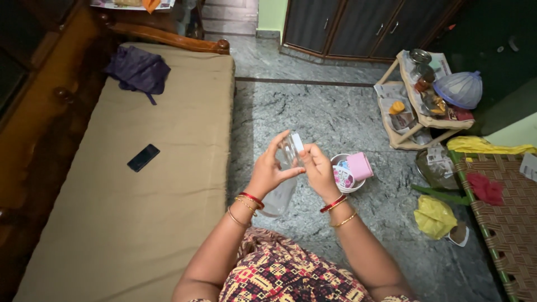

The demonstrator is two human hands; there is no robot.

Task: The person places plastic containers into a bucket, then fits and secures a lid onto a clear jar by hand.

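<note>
Overhead, the left hand [267,170] curls around a clear plastic bottle [284,179] held above the stone floor [335,112] beside the bed [140,184]; the right hand [319,168] pinches what looks like its white cap [297,142], fingers closed.

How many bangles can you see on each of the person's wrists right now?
6 visible: on the left wrist, one red bangle and two thin gold bangles; on the right wrist, one red bangle and two thin gold bangles. Others may be hidden.
</note>
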